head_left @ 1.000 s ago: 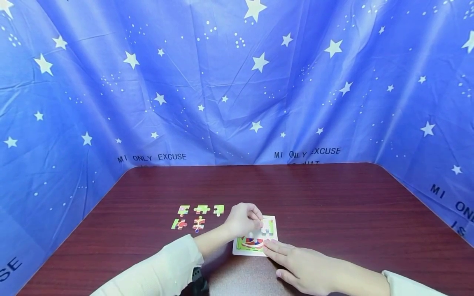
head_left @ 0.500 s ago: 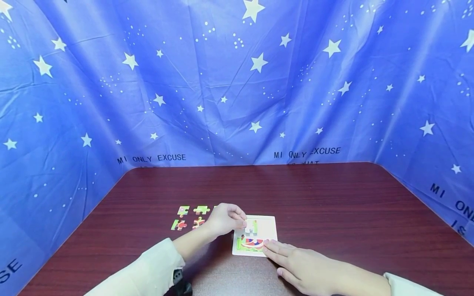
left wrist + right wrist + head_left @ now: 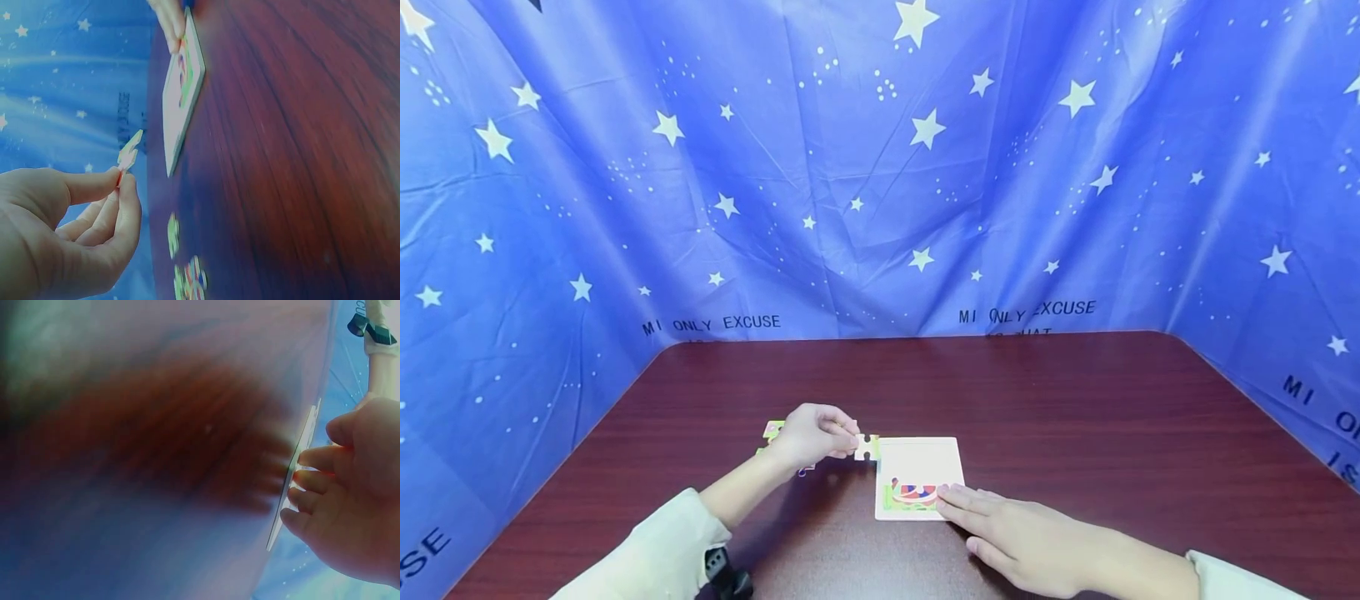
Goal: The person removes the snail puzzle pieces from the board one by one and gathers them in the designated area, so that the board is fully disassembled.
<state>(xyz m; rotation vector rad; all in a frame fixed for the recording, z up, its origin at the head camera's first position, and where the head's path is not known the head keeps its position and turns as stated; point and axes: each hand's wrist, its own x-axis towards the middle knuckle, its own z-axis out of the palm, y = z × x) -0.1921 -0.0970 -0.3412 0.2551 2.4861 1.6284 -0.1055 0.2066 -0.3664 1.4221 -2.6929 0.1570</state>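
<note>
Between thumb and fingertips my left hand (image 3: 808, 437) pinches a jigsaw puzzle piece (image 3: 861, 447), held up just left of the puzzle tray. In the left wrist view this piece (image 3: 128, 154) is seen nearly edge-on, above the table. The square white puzzle tray (image 3: 921, 458) lies flat, with a red, blue and green picture section (image 3: 912, 497) along its near side and a bare white far part. My right hand (image 3: 1030, 537) rests its straight fingertips on the tray's near right edge. The right wrist view shows these fingers (image 3: 310, 481) lined up along the tray's rim.
Loose puzzle pieces (image 3: 194, 281) lie on the dark red wooden table (image 3: 1037, 408) left of the tray, mostly hidden behind my left hand in the head view. A blue star-patterned curtain (image 3: 850, 167) hangs around the table's back and sides.
My left hand has moved left with the puzzle piece, from over the tray to beyond its left edge, covering most of the loose pieces. The right hand stays put.
</note>
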